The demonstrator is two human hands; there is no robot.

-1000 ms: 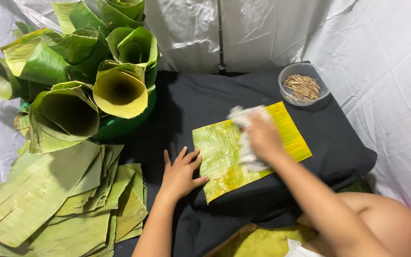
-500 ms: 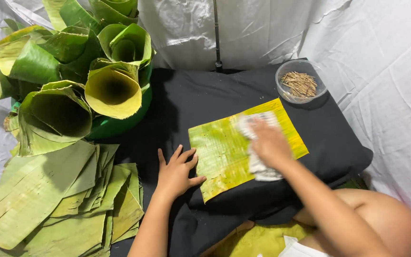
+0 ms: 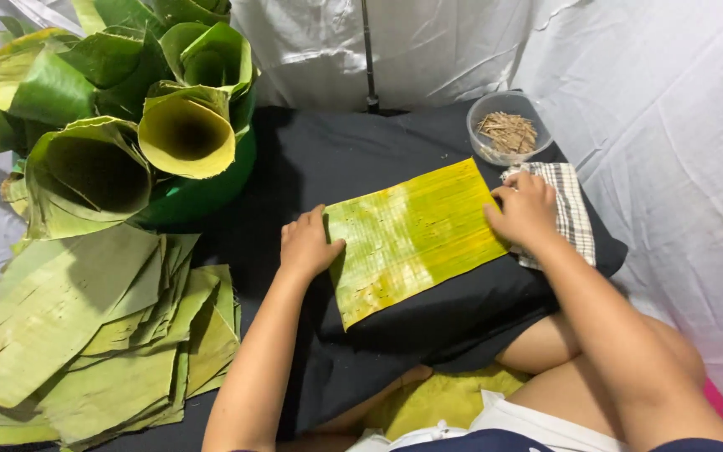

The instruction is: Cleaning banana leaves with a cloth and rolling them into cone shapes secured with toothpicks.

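Yellow-green leaf sheet on black cloth, left hand flat on its edge, right hand loosely gripping checked rag

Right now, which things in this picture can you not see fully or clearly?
- Head view: the cloth is partly under the right hand.
- The sticks in the bowl are too small to count.
- The leaf stack is cut off by the left edge.
- The rolled leaves run past the top edge.
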